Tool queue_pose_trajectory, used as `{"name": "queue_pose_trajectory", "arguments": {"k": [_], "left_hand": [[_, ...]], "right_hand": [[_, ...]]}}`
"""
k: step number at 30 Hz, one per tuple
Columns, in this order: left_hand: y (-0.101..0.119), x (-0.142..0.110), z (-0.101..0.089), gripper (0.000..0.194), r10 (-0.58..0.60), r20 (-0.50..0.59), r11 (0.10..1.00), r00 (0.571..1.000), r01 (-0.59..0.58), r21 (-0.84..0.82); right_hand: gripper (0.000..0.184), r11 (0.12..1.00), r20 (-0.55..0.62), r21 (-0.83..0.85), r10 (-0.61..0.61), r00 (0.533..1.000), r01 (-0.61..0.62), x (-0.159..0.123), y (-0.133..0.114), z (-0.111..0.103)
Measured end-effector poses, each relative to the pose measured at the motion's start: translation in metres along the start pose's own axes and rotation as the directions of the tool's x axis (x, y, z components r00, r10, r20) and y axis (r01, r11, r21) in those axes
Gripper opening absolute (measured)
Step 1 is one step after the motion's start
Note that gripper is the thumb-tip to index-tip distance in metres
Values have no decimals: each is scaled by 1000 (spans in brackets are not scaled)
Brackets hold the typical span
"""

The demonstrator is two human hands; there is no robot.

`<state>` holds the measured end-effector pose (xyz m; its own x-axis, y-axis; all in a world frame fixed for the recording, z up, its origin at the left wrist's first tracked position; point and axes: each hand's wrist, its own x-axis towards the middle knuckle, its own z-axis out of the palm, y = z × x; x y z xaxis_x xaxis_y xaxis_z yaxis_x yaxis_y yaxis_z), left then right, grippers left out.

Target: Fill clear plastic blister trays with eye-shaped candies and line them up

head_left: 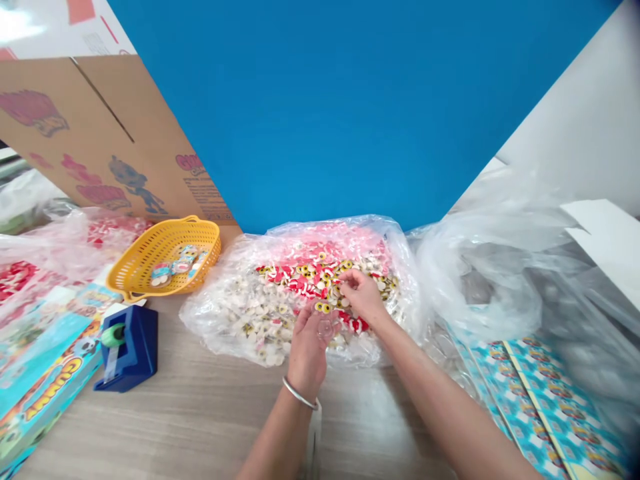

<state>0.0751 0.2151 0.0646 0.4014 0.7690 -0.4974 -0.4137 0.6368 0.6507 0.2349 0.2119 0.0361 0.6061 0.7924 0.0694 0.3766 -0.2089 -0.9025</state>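
A clear plastic bag [240, 267] lies open on the wooden table, heaped with small round candies in red, white and yellow [295, 273]. My left hand [306, 350], with a silver bangle on the wrist, holds a small clear plastic cup [326, 328] at the bag's near edge. My right hand [361, 293] reaches over the heap, its fingers pinched together on a candy among the red and yellow ones. Both hands sit close together above the pile.
A yellow basket [150, 257] holding a few filled packs stands left of the bag. A blue tape dispenser [127, 347] sits in front of it. Printed boxes [35, 373] lie far left, printed sheets [530, 400] and crumpled clear plastic [500, 267] right. A cardboard box [90, 140] and blue panel [350, 100] stand behind.
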Motion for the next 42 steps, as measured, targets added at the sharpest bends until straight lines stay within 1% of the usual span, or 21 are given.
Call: {"name": "queue_pose_trajectory", "arguments": {"k": [1, 2, 4, 5, 6, 9, 11, 14, 17, 20, 24, 25, 27, 29, 30, 32, 34, 38, 42], "left_hand": [[0, -1, 0, 43, -2, 9, 1000, 1000, 2, -8], [0, -2, 1, 42, -4, 17, 1000, 1000, 4, -16], [1, -4, 2, 40, -7, 31, 999, 1000, 8, -31], [1, -5, 3, 39, -10, 40, 999, 999, 12, -42], [1, -6, 5, 38, -13, 53, 998, 998, 15, -54], [1, -11, 9, 34, -9, 101, 995, 995, 19, -97], [0, -14, 11, 32, 9, 121, 994, 993, 4, -108], [-2, -21, 15, 31, 39, 153, 995, 987, -25, -92], [-6, -30, 17, 34, 31, 170, 998, 985, -20, -68], [-11, -40, 17, 35, 3, 159, 998, 987, 6, -57], [-19, -52, 16, 39, 8, 156, 1000, 988, -6, -14], [-20, -55, 16, 39, 4, 154, 1000, 988, -3, -2], [-23, -61, 15, 41, -10, 155, 1000, 988, 7, 20], [-25, -68, 15, 42, -21, 173, 999, 985, 15, 38], [-26, -72, 16, 42, -24, 176, 999, 984, 17, 42], [-29, -79, 17, 43, -24, 159, 999, 987, 17, 49], [-33, -84, 19, 43, -27, 134, 997, 991, 17, 75], [-44, -91, 18, 46, -38, 115, 991, 993, 23, 134], [-57, -96, 17, 41, -51, 79, 990, 996, 40, 137]], "right_hand": [[17, 1000, -21, -12, -27, 999, 27, -2, 0, -3], [16, 996, -41, -49, -80, 996, 78, -5, -2, -6], [15, 972, -64, -143, -198, 978, 188, -13, -7, -12], [15, 960, -63, -169, -236, 970, 223, -18, -12, -15], [16, 955, -50, -170, -255, 966, 243, -25, -17, -18], [16, 952, 26, -82, -293, 956, 294, -50, -33, -24], [16, 931, 100, -75, -350, 931, 358, -70, -41, -27], [15, 872, 182, -163, -432, 883, 461, -96, -46, -29], [15, 819, 202, -262, -472, 858, 511, -114, -45, -32], [16, 803, 210, -302, -470, 858, 514, -127, -46, -37], [12, 815, 181, -271, -480, 858, 513, -144, -51, -43], [11, 825, 150, -253, -483, 863, 506, -147, -52, -45], [11, 859, 50, -225, -462, 886, 460, -151, -52, -47], [13, 892, -44, -233, -407, 913, 386, -152, -50, -49], [15, 901, -62, -251, -379, 923, 353, -152, -50, -51], [16, 904, -49, -296, -338, 940, 310, -152, -48, -53], [14, 901, -29, -333, -305, 952, 278, -154, -48, -55], [10, 895, -50, -402, -234, 971, 195, -167, -49, -55], [10, 866, -56, -461, -246, 968, 193, -184, -45, -57]]}}
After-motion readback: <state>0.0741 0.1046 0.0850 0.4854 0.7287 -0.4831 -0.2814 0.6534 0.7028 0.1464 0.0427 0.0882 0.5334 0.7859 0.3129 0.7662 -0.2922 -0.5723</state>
